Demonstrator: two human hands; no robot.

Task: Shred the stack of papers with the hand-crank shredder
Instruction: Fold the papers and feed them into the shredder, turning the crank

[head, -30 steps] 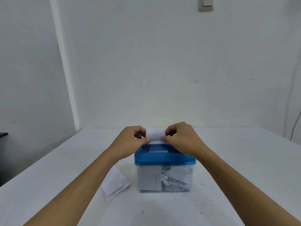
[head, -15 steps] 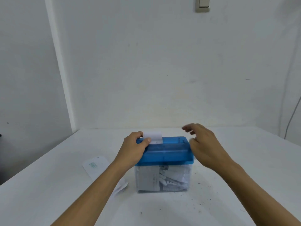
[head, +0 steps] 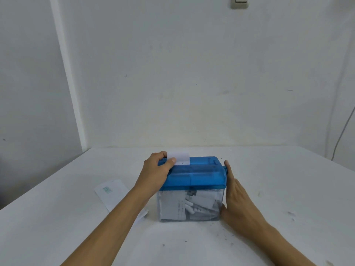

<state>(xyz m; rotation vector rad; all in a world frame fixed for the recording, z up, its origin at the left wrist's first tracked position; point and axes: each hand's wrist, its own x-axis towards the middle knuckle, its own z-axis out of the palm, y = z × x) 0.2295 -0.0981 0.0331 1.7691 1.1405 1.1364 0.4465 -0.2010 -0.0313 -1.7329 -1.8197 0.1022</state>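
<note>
The hand-crank shredder (head: 194, 173) has a blue lid on a clear bin (head: 189, 206) that holds white paper pieces. It stands mid-table. A white paper slip (head: 179, 158) sticks up from the slot at the lid's left end. My left hand (head: 156, 170) lies over the lid's left end and pinches the slip between thumb and fingers. My right hand (head: 237, 200) is flat against the shredder's right side, fingers straight, fingertips up by the crank hub. The crank handle is hidden behind that hand.
The stack of papers (head: 113, 194) lies on the white table (head: 288, 189) left of the shredder, partly under my left forearm. Dark specks dot the table near the front right. A wall stands close behind; a cable (head: 343, 131) hangs at the far right.
My right hand let go of the slip, swung out to the right, then came down flat against the shredder's right side. My left hand kept its hold on the slip.
</note>
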